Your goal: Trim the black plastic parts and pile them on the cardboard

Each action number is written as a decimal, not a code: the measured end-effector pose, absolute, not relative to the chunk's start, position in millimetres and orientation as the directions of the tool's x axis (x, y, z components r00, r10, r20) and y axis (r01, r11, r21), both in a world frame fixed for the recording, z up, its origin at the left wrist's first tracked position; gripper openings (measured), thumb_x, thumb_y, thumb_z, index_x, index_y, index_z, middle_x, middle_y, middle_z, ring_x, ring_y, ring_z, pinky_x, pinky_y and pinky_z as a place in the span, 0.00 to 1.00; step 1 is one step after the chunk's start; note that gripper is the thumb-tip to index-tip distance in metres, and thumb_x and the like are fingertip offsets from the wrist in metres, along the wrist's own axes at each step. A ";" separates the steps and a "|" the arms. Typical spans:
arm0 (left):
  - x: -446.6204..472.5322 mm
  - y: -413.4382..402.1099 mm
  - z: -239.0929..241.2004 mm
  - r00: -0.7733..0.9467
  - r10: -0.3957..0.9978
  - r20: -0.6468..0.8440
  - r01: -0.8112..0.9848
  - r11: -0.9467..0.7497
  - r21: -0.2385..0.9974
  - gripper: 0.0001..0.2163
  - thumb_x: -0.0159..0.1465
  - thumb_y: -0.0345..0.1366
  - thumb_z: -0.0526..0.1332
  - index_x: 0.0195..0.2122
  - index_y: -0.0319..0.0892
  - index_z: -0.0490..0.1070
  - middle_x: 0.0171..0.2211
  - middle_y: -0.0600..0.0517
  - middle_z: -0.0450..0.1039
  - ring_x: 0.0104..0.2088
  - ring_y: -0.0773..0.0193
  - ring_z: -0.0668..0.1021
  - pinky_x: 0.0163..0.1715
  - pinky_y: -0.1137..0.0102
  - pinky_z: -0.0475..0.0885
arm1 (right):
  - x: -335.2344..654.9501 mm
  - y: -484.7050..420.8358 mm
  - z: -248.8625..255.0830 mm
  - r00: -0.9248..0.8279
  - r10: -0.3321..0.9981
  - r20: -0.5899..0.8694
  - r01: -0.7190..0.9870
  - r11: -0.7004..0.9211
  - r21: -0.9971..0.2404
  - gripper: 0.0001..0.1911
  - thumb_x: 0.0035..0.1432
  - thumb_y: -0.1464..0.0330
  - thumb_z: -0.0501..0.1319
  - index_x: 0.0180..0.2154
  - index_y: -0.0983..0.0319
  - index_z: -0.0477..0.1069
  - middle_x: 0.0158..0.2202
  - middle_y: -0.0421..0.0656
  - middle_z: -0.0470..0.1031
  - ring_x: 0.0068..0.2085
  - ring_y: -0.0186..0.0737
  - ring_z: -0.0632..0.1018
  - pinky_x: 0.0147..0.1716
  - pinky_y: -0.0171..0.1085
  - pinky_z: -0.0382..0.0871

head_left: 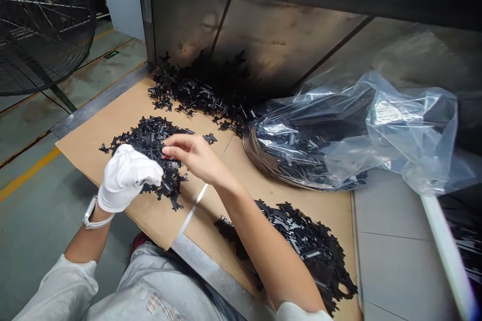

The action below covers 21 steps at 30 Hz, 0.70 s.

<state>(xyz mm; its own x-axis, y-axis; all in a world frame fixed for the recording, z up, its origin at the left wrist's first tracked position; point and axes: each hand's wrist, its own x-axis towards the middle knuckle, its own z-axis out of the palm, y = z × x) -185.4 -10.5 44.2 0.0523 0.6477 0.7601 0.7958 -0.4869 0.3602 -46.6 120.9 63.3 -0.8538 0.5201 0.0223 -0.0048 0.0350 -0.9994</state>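
Note:
My left hand (126,176) wears a white glove and is closed over black plastic parts at the near edge of a small pile (152,135) on the cardboard sheet (113,120). My bare right hand (192,153) reaches across to the same pile, fingertips pinched on a black part next to the gloved fingers. Under my right forearm lies a second heap of black parts (312,248). A larger heap (199,85) sits at the back against the machine wall.
A clear plastic bag (357,130) holding more black parts lies to the right on the cardboard. A white strap (194,208) crosses the cardboard. A large floor fan (41,20) stands at upper left. Grey floor with a yellow line (26,173) lies left.

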 end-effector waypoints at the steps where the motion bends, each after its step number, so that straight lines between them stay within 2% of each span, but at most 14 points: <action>1: -185.5 -12.0 44.1 0.035 0.639 0.768 0.771 -0.507 0.387 0.13 0.66 0.29 0.55 0.26 0.46 0.74 0.24 0.54 0.79 0.27 0.64 0.79 0.34 0.63 0.69 | -46.9 121.6 60.3 -0.870 0.492 -0.028 -0.026 -0.103 -0.994 0.04 0.50 0.67 0.64 0.26 0.61 0.73 0.25 0.39 0.75 0.29 0.34 0.74 0.31 0.36 0.67; 3: -185.3 -14.2 44.6 -0.026 0.632 0.775 0.728 -0.519 0.448 0.17 0.68 0.35 0.54 0.21 0.46 0.72 0.19 0.54 0.76 0.23 0.63 0.77 0.33 0.61 0.71 | -44.9 123.1 55.7 -0.892 0.445 -0.074 -0.044 -0.249 -0.967 0.07 0.47 0.64 0.66 0.26 0.61 0.73 0.24 0.39 0.75 0.26 0.33 0.73 0.28 0.35 0.67; 5: -184.6 -14.8 45.7 -0.065 0.636 0.769 0.700 -0.520 0.489 0.20 0.68 0.39 0.54 0.19 0.46 0.72 0.17 0.53 0.73 0.22 0.62 0.76 0.31 0.61 0.72 | -39.3 124.2 55.7 -0.896 0.436 -0.084 -0.042 -0.271 -0.962 0.09 0.46 0.62 0.66 0.27 0.60 0.73 0.23 0.39 0.75 0.24 0.33 0.72 0.26 0.35 0.66; 6: -184.2 -14.5 46.3 -0.073 0.641 0.764 0.686 -0.524 0.505 0.19 0.67 0.39 0.55 0.19 0.46 0.72 0.17 0.53 0.73 0.22 0.62 0.76 0.31 0.62 0.72 | -35.9 124.7 57.5 -0.886 0.459 -0.063 -0.049 -0.230 -0.972 0.08 0.47 0.62 0.66 0.27 0.60 0.73 0.24 0.39 0.75 0.25 0.33 0.72 0.26 0.35 0.66; 9: -183.6 -13.2 46.9 -0.118 0.627 0.770 0.642 -0.543 0.541 0.14 0.65 0.37 0.59 0.22 0.44 0.72 0.17 0.53 0.73 0.23 0.62 0.77 0.31 0.62 0.71 | -28.6 129.2 63.6 -0.776 0.617 0.132 -0.059 0.137 -0.989 0.04 0.52 0.67 0.63 0.28 0.60 0.74 0.28 0.40 0.75 0.29 0.34 0.73 0.31 0.36 0.67; 11: -183.9 -13.3 46.9 -0.154 0.617 0.771 0.612 -0.554 0.565 0.13 0.64 0.38 0.60 0.22 0.44 0.72 0.18 0.53 0.73 0.23 0.63 0.77 0.31 0.63 0.71 | -30.4 135.2 61.4 -0.699 0.669 0.254 0.028 0.380 -0.924 0.05 0.57 0.69 0.60 0.31 0.60 0.74 0.31 0.41 0.76 0.32 0.36 0.74 0.34 0.38 0.67; 12: -184.1 -13.6 47.2 -0.153 0.618 0.771 0.601 -0.561 0.569 0.14 0.65 0.39 0.60 0.22 0.44 0.72 0.18 0.53 0.73 0.23 0.63 0.77 0.31 0.63 0.71 | -33.6 138.8 57.7 -0.692 0.672 0.264 0.080 0.435 -0.897 0.06 0.58 0.70 0.59 0.31 0.60 0.74 0.32 0.42 0.76 0.32 0.37 0.74 0.35 0.39 0.67; 16: -183.9 -14.1 54.6 0.022 0.666 0.746 0.646 -0.579 0.498 0.12 0.66 0.35 0.58 0.24 0.45 0.72 0.19 0.54 0.74 0.25 0.63 0.78 0.33 0.63 0.70 | -50.8 150.9 41.8 -0.774 0.601 0.198 0.183 0.513 -0.839 0.07 0.54 0.76 0.61 0.27 0.62 0.74 0.30 0.44 0.76 0.34 0.40 0.75 0.40 0.42 0.66; 18: -183.3 -13.3 61.6 0.138 0.697 0.703 0.679 -0.584 0.446 0.13 0.67 0.33 0.55 0.25 0.44 0.71 0.22 0.54 0.76 0.26 0.65 0.79 0.33 0.64 0.68 | -54.4 152.9 46.3 -0.804 0.563 0.193 0.153 0.509 -0.847 0.09 0.59 0.72 0.59 0.27 0.62 0.75 0.32 0.44 0.77 0.36 0.40 0.75 0.41 0.41 0.66; 21: -182.4 -10.7 71.0 0.270 0.723 0.636 0.670 -0.615 0.415 0.15 0.69 0.32 0.50 0.25 0.43 0.68 0.24 0.53 0.78 0.26 0.67 0.79 0.32 0.66 0.67 | -52.4 151.3 70.1 -0.903 0.404 0.145 0.057 0.447 -0.893 0.18 0.65 0.63 0.51 0.32 0.61 0.76 0.33 0.42 0.77 0.32 0.36 0.74 0.33 0.36 0.66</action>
